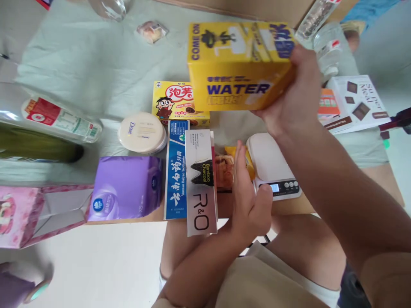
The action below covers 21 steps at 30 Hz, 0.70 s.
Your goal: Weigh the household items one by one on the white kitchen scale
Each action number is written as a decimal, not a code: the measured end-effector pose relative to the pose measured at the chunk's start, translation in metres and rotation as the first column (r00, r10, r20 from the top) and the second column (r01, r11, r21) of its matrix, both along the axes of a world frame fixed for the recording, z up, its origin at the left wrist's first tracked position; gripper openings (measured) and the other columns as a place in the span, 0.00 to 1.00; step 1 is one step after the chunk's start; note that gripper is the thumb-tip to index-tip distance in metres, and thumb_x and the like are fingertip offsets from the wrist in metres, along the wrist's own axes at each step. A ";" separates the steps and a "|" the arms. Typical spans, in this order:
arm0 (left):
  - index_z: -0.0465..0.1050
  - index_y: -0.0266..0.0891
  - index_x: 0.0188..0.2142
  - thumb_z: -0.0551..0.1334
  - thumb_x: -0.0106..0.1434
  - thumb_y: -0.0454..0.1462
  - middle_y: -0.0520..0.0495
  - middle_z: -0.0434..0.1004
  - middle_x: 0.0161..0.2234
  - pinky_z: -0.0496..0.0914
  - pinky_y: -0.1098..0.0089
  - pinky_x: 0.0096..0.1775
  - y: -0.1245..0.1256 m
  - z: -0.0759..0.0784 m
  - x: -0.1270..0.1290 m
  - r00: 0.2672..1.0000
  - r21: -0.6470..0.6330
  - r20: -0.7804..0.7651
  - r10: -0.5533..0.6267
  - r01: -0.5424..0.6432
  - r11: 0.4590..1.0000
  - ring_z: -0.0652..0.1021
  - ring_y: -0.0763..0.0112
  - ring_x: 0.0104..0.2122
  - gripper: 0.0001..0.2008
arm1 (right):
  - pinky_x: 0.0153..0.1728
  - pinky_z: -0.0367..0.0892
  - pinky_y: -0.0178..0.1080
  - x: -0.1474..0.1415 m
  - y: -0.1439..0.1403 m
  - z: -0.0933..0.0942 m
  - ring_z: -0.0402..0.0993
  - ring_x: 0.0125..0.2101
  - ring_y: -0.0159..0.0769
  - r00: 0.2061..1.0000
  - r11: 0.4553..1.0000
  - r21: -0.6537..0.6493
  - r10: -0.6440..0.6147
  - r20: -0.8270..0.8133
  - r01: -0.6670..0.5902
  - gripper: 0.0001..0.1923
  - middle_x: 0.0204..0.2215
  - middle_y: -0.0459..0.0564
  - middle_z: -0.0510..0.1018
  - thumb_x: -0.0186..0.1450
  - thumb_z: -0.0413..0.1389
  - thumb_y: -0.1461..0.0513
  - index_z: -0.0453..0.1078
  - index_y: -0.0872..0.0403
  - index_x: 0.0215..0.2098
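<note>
Now, nearest of all, bare knees (184, 244) sit below the table edge (385, 184), and above them comes the left hand (252, 203): it's grasping nothing, fingers stretched out, thumb apart. Just behind those fingers lie snack packets (224, 171), though whether skin meets wrapper, I cannot tell. To one side there's a white scale (268, 156), display lit; to the other, a silver R&O box (201, 214) overlapping a blue toothpaste box (176, 171), then a purple tissue pack (120, 184).

Further in, a round Dove tub (138, 132) stands near a yellow puff box (170, 102). And up here's the action! The right hand (290, 98) has a firm grasp on one end of the yellow WATER box (237, 90), which is up in the air, partly hiding the puff box from view. Out past the right wrist, a white chocolate-picture box (358, 102) rests on the green cloth (96, 77). Deeper still, a small wrapped pastry (152, 32), with cardboard (257, 8) along the very back.
</note>
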<state>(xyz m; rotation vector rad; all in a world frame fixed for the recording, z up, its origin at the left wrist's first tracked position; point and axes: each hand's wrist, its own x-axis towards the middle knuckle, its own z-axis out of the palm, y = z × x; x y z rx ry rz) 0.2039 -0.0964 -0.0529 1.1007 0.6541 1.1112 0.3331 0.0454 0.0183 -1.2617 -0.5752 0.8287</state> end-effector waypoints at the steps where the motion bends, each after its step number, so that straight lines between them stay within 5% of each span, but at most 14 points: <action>1: 0.44 0.64 0.77 0.52 0.77 0.51 0.60 0.40 0.80 0.44 0.51 0.80 0.000 0.001 0.000 1.000 -0.042 0.013 0.000 0.000 0.999 0.45 0.57 0.80 0.32 | 0.46 0.77 0.42 -0.008 0.013 -0.003 0.75 0.59 0.35 0.999 0.999 -0.021 0.030 0.017 -0.030 0.20 0.60 0.34 0.77 0.60 0.49 0.49 0.64 0.39 0.50; 6: 0.48 0.59 0.76 0.53 0.75 0.55 0.60 0.42 0.80 0.44 0.50 0.80 0.003 0.003 -0.005 0.999 -0.213 0.029 0.033 -0.026 0.977 0.44 0.56 0.80 0.33 | 0.51 0.75 0.44 -0.039 0.055 -0.022 0.75 0.53 0.33 0.988 0.986 -0.108 0.135 0.068 -0.127 0.23 0.57 0.32 0.78 0.63 0.45 0.46 0.61 0.37 0.55; 12: 0.50 0.55 0.75 0.57 0.73 0.43 0.56 0.46 0.79 0.48 0.52 0.80 0.008 0.017 -0.011 0.997 -0.393 0.078 0.000 0.030 0.919 0.48 0.57 0.80 0.34 | 0.46 0.76 0.46 -0.046 0.056 -0.034 0.76 0.50 0.37 0.990 0.977 -0.173 0.137 0.046 -0.127 0.19 0.50 0.37 0.80 0.62 0.48 0.50 0.58 0.38 0.51; 21: 0.52 0.54 0.74 0.58 0.71 0.40 0.55 0.47 0.79 0.49 0.53 0.80 0.006 0.021 -0.012 0.998 -0.389 0.066 0.019 0.008 0.921 0.49 0.58 0.80 0.34 | 0.42 0.80 0.46 -0.039 0.049 -0.048 0.81 0.51 0.40 0.953 0.938 -0.195 0.299 0.043 -0.286 0.24 0.49 0.36 0.82 0.58 0.55 0.47 0.60 0.31 0.52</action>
